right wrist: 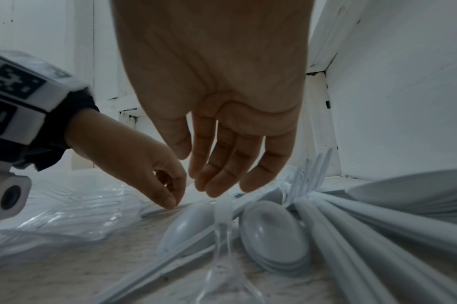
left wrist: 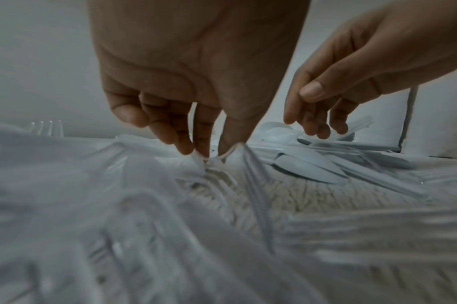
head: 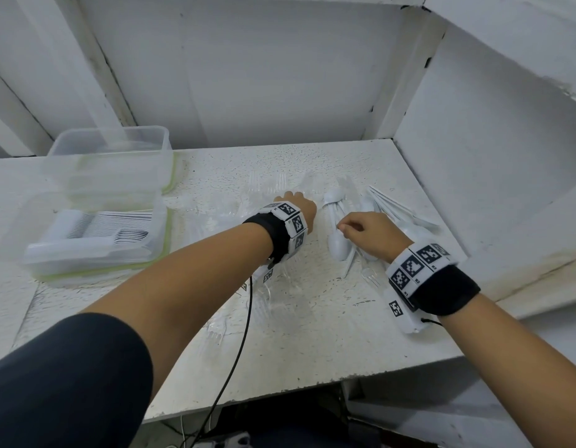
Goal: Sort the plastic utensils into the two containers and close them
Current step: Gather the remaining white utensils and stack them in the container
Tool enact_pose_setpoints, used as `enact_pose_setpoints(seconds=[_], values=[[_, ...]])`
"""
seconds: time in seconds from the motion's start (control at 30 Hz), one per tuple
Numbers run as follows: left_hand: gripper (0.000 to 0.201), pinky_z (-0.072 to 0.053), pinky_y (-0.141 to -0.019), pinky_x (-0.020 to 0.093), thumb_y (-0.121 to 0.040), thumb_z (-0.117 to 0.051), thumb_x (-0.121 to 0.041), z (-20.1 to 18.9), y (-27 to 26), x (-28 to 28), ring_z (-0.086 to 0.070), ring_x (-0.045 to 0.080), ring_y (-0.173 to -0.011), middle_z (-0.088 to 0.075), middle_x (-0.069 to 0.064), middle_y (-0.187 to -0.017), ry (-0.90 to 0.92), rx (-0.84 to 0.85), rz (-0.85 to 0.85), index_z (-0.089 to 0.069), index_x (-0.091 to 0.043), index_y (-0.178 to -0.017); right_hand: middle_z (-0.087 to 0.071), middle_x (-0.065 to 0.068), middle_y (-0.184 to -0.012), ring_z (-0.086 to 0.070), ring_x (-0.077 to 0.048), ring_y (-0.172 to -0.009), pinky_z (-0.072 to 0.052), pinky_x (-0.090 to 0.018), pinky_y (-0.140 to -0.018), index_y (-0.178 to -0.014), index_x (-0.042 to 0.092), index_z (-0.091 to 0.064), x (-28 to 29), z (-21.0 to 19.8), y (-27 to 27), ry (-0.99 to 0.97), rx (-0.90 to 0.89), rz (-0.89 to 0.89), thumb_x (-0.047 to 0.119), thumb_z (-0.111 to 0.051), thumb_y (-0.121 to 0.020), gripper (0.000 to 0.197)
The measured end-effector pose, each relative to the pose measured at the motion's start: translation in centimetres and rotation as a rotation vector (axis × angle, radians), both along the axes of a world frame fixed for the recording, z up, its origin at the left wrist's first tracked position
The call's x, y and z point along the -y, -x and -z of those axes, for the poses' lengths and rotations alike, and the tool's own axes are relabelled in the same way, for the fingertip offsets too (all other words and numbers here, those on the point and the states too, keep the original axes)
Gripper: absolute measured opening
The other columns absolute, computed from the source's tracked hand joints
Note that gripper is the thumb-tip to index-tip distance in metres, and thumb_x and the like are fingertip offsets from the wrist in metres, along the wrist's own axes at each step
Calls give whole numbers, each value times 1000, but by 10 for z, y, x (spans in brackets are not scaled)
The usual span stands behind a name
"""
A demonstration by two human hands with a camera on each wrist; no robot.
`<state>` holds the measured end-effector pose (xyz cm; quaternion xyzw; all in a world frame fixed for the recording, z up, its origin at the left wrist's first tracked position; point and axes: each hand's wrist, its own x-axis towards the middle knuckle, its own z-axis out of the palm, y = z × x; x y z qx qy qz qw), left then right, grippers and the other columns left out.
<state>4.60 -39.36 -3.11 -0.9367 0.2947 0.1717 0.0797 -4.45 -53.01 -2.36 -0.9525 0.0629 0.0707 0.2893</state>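
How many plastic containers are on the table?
2. The near container at the table's left edge holds stacked white utensils; the far container, just behind it, looks empty.

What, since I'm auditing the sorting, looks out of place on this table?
One clear fork lies across the white spoons under the right hand, apart from the clear pile further left. Nothing looks spilled or broken.
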Motion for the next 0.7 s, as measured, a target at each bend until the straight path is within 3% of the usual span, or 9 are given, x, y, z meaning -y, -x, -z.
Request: enact_pose_setpoints(seconds=[0.07,0.13,0.2,0.27,0.3,0.4,0.47,0.53,0.7], values=[[19,-39,-74,34,-90,-52,-18,-3,-2,-5,-51,27,-92,-54,10,-100,0,-16,10,-47,-7,-76,-68,-3,-103,-60,-15,-96,-47,-30,-88,-107,13,-67,0,1,0,3,-6,4,22,-51,-94,23],[34,-38,-69,32,-89,-55,-17,-4,-2,-7,-48,25,-79,-51,6,-83,-5,-20,23,-33,-13,-64,-68,-3,-102,-60,-15,-94,-47,-30,-88,-108,14,-66,-1,1,0,19,-3,17,23,-52,-93,22],[31,-41,-68,32,-87,-57,-13,-8,2,-7,-49,24,-76,-46,4,-73,-8,-30,31,-35,-11,-65,-65,-3,-104,-57,-14,-92,-45,-27,-86,-113,15,-64,-2,1,1,67,-31,4,24,-55,-92,25],[14,-46,-70,34,-86,-57,-11,-12,5,-7,-54,25,-77,-47,2,-71,-5,-75,27,-46,-10,-78,-55,-7,-119,-55,-19,-102,-43,-27,-88,-126,17,-55,-5,1,2,184,-128,-68,26,-58,-90,37],[14,-47,-71,33,-86,-57,-12,-12,4,-7,-57,25,-78,-47,2,-71,20,-86,13,-44,-15,-81,-47,-9,-127,-53,-22,-109,-43,-30,-91,-133,18,-49,-6,3,2,261,-184,-108,27,-58,-89,45],[30,-41,-58,24,-88,-55,-20,-12,4,-9,-51,22,-62,-43,1,-62,121,-115,-35,-38,-11,-66,-33,-12,-133,-49,-28,-114,-46,-37,-93,-141,19,-35,-10,10,3,466,-249,-177,27,-56,-89,57],[36,-33,-50,22,-91,-52,-26,-12,4,-9,-40,14,-53,-40,0,-61,167,-146,-95,-36,-13,-61,-32,-12,-132,-47,-30,-114,-47,-39,-91,-141,19,-34,-11,13,5,530,-235,-199,31,-56,-88,59],[37,-30,-50,20,-91,-51,-29,-15,3,-12,-38,11,-53,-41,0,-62,218,-205,-159,-39,-13,-60,-32,-10,-133,-46,-29,-116,-46,-39,-91,-139,19,-35,-13,14,6,559,-230,-229,38,-59,-86,62],[22,-40,-52,18,-89,-52,-21,-36,0,-34,-51,8,-57,-59,0,-70,394,-379,-322,-56,-8,-73,-41,-6,-129,-46,-24,-113,-43,-36,-92,-131,16,-45,-18,10,5,644,-153,-294,41,-59,-85,55]])
